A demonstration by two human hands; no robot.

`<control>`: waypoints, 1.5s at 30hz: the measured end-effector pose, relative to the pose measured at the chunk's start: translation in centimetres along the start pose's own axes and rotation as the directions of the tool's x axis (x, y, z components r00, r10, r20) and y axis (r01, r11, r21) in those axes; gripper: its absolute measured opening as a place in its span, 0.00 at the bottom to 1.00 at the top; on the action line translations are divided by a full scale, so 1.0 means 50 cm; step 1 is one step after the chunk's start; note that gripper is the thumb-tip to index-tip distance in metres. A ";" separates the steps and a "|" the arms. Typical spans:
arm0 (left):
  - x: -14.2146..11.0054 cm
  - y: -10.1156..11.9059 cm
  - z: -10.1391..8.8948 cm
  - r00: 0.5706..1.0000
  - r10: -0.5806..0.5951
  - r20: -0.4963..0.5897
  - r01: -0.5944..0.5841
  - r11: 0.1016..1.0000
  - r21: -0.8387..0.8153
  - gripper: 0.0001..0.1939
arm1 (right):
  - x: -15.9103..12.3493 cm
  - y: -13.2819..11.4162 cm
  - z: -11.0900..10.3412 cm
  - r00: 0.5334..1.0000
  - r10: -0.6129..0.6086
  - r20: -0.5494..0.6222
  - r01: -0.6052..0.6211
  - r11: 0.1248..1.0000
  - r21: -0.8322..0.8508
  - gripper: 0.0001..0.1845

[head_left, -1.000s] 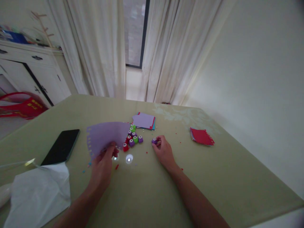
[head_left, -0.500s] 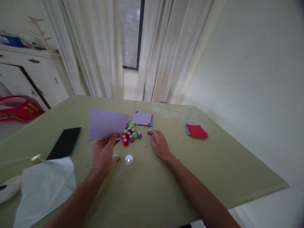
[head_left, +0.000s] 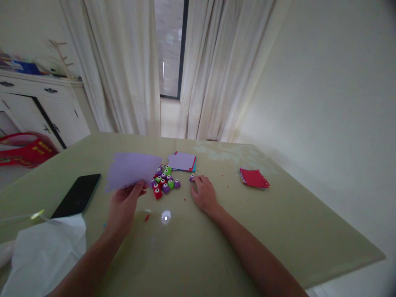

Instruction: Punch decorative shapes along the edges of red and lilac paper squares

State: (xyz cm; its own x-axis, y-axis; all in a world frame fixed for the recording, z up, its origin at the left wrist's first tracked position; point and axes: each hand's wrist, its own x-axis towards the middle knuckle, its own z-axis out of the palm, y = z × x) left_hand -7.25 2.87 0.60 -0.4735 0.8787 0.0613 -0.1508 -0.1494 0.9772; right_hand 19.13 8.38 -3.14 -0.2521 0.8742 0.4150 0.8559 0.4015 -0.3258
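Observation:
My left hand pinches the lower right edge of a purple paper sheet, which has a row of notches along its left side. The sheet is raised at a slant above the table. Beside its right end lies a cluster of small craft punches in red, green and purple, each with a white, eye-like top. My right hand rests on the table, its fingertips closed at a single small purple craft punch set apart from the cluster. Its fingers partly cover this punch.
Behind the cluster lies a stack of purple, red and blue paper. Red notched cards lie at the right. On the left are a black phone, a white tissue and a cable. Tiny paper bits dot the green tabletop.
The view has tilted up slightly and shifted, so the table sits lower in the picture. My left hand and the purple sheet have moved a little left. My right hand stays at the purple punch.

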 end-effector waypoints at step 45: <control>0.005 0.014 -0.021 0.993 -0.075 0.095 0.027 0.903 0.429 0.25 | 0.029 -0.036 0.027 0.956 -0.244 0.161 0.206 0.953 0.221 0.15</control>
State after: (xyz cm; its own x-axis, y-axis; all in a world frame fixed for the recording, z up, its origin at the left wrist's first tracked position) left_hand -8.38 2.51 1.09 -0.3760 0.9266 0.0073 0.2236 0.0831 0.9711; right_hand 16.61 9.31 -3.10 -0.5224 0.7820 0.3400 0.6640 0.6232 -0.4131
